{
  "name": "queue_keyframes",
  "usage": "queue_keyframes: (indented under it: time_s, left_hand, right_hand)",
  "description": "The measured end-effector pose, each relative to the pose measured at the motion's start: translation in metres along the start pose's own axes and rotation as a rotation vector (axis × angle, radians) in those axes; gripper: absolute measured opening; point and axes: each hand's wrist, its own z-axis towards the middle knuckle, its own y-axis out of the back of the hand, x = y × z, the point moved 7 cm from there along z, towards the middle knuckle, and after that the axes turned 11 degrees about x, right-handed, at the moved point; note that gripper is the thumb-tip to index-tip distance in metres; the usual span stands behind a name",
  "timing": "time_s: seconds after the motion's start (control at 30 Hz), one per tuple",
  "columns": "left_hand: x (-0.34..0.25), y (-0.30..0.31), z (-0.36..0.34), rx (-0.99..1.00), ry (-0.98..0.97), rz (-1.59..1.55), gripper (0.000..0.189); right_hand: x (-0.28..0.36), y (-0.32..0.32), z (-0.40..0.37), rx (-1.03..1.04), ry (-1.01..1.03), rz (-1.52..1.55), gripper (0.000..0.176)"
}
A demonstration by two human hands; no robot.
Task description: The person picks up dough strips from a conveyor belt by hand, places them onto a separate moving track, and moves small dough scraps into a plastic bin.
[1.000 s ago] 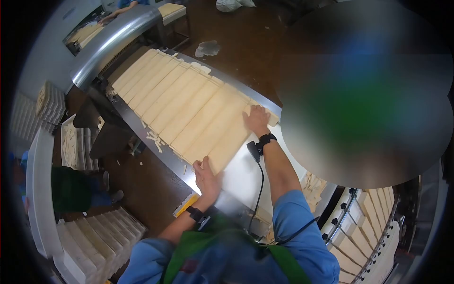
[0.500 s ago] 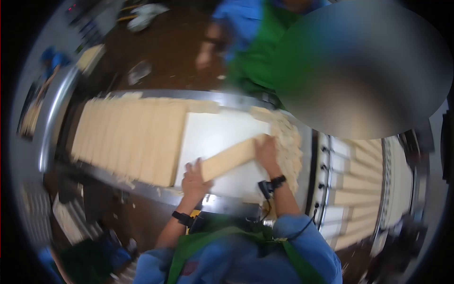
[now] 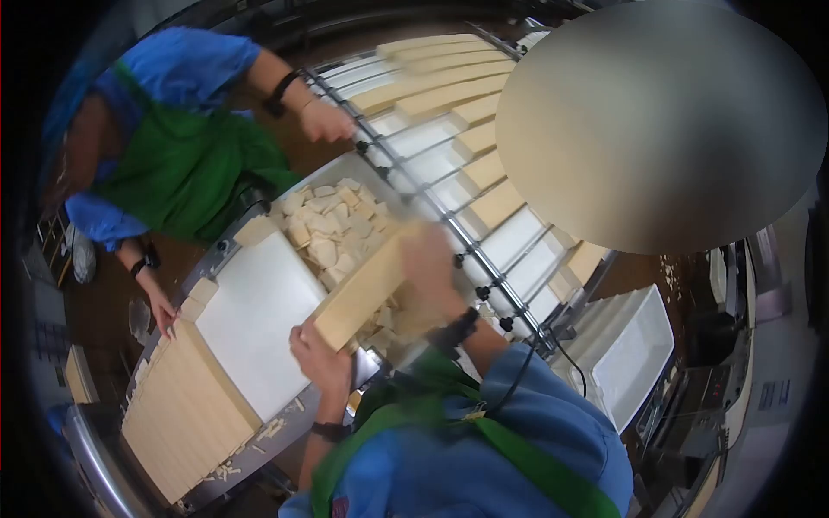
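A long pale yellow slab (image 3: 367,289), dough-like in look, is held between my two hands above a bin of scraps. My left hand (image 3: 321,358) grips its near left end, fingers wrapped round the side. At the far right end is my right hand (image 3: 429,259), smeared by motion but closed on the slab. Beneath the slab, broken pale pieces (image 3: 324,226) fill the bin (image 3: 358,168). To the left, a white board (image 3: 259,298) borders a row of similar slabs (image 3: 186,406) packed side by side.
Across the table a co-worker in a green apron (image 3: 203,173) has one hand (image 3: 162,312) at the packed slabs and the other by a metal rail (image 3: 414,177). Beyond the rail, slabs (image 3: 479,138) lie in lanes. A white tray (image 3: 635,345) stands right. A grey blur hides the upper right.
My view has turned right, towards the lanes. The slab has gone from over the white board to above the scrap bin, still in both my hands. The co-worker now appears at the left.
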Motion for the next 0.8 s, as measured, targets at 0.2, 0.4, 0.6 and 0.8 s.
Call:
queue_keyframes:
  time_s: [0.2, 0.4, 0.6, 0.8]
  left_hand:
    - [-0.188, -0.053, -0.001, 0.221, -0.379, 0.040, 0.083]
    - [-0.276, -0.109, -0.012, 0.576, -0.363, 0.020, 0.081]
    - [-0.293, -0.138, 0.003, 0.627, -0.416, -0.014, 0.068]
    - [-0.290, -0.148, 0.007, 0.624, -0.379, -0.028, 0.062]
  right_hand:
    - [-0.128, 0.172, 0.032, -0.231, -0.185, -0.072, 0.046]
    - [-0.255, 0.193, 0.067, -0.060, -0.371, -0.156, 0.052]
    - [-0.287, 0.170, 0.089, 0.399, -0.473, -0.427, 0.072]
    - [-0.272, 0.182, 0.085, 0.284, -0.394, -0.508, 0.067]
